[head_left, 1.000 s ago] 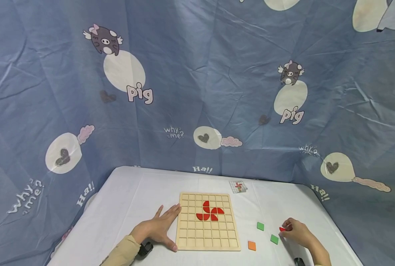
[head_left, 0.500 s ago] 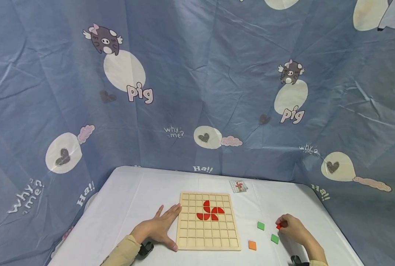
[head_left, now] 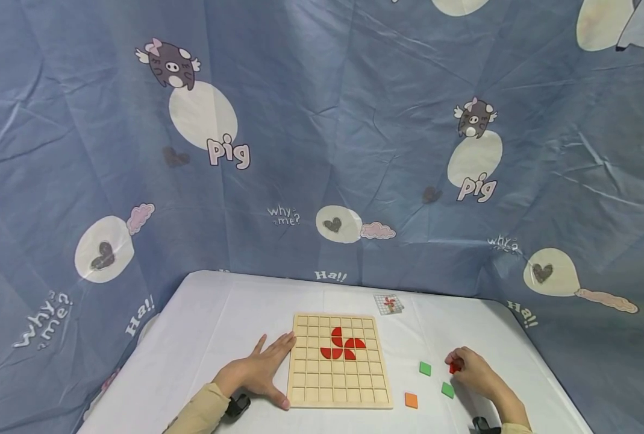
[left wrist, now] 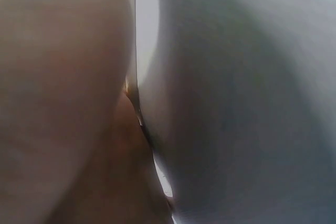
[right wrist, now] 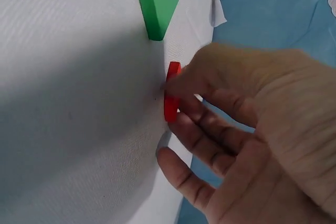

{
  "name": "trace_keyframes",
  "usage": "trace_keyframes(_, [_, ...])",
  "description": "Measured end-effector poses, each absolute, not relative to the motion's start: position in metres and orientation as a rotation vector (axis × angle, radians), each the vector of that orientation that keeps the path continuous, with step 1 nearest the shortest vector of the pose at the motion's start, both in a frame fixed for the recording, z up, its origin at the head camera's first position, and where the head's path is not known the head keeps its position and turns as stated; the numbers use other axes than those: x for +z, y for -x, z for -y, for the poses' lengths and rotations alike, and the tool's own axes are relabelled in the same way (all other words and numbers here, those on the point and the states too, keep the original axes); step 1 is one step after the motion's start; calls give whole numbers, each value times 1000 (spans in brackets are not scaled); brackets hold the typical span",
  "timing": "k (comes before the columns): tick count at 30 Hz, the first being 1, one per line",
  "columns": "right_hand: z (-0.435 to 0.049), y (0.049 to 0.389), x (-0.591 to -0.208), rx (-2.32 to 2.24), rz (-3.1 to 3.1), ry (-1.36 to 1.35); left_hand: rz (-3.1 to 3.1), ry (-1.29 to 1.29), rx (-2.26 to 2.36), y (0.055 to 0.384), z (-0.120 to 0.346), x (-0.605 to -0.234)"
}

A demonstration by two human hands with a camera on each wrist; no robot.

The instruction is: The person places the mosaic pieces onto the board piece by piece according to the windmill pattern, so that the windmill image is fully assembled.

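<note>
A square wooden grid board [head_left: 325,381] lies on the white table, with several red fan-shaped pieces [head_left: 337,342] set in a pinwheel in its cells. Along the board's left edge my left hand [head_left: 260,369] rests with spread fingers, its thumb by the near corner. To the right of the board, my right hand [head_left: 475,370] pinches another red piece [right wrist: 171,107] between thumb and fingers, close over the cloth. The lower fingers in the right wrist view are loosely bent. Palm and finger skin [left wrist: 58,93] fill the left side of the left wrist view.
Two green tiles [head_left: 425,368] [right wrist: 159,3] and an orange tile [head_left: 411,400] lie between the board and my right hand. Behind the board's far right corner is a small card [head_left: 388,304] printed with a red pinwheel. A blue printed curtain [head_left: 278,150] surrounds the table.
My right hand has shifted a little left and away from me with the red piece, which has turned between the fingers. The left hand and the board have stayed put.
</note>
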State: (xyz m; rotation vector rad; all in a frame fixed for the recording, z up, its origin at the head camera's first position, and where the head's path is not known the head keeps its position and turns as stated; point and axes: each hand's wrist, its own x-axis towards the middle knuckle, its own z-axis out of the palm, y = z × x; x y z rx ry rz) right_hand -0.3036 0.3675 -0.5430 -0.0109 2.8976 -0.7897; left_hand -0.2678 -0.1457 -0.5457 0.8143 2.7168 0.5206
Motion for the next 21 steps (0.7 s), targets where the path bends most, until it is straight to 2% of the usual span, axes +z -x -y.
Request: trace_keyframes(21, [-368, 292, -534, -763, -2933, -185, -2727, -819, 511, 265, 145, -544])
